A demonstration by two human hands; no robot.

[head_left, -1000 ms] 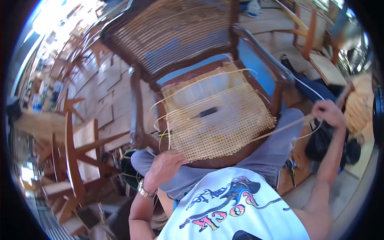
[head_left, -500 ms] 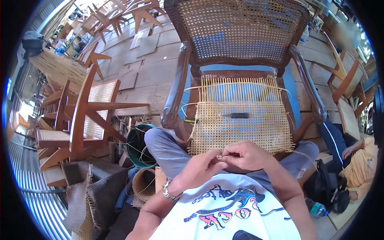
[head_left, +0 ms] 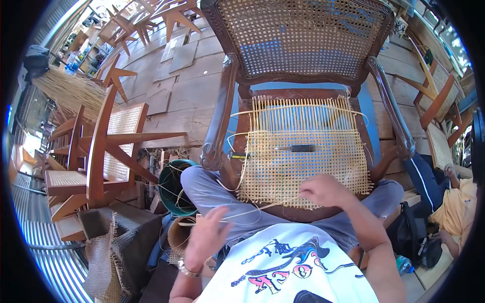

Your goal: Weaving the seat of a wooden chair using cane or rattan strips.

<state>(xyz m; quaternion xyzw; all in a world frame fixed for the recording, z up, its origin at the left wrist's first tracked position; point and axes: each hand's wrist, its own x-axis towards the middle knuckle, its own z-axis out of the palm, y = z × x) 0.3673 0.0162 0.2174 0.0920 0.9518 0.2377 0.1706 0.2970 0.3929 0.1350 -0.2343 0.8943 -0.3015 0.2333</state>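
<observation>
A woven cane seat [head_left: 303, 171] fills the frame of a dark wooden armchair [head_left: 221, 116] in front of me. Over its front edge, my right hand [head_left: 326, 190] has its fingers pressed together; what they pinch is hidden. My left hand [head_left: 207, 236] is raised beside my thigh, blurred, its fingers stretched out and apart. A thin pale cane strand [head_left: 262, 207] trails between the seat's front edge and the area by my left hand. A dark-handled tool [head_left: 302, 148] with a metal shaft rests on the weave. Toward the back of the seat, lengthwise strands show few crossings.
A green bucket [head_left: 177, 189] with loose strands and a roll of woven cane [head_left: 180, 235] stand at my left. Beyond are wooden chairs [head_left: 98, 146] and a bundle of cane [head_left: 70, 91]. A seated person in a yellow shirt [head_left: 457, 212] and a black bag [head_left: 411, 227] are at right.
My hands were together at the seat's front edge. They have come apart: the left moved down and left, the right slightly right and up. A pale strand now shows between them.
</observation>
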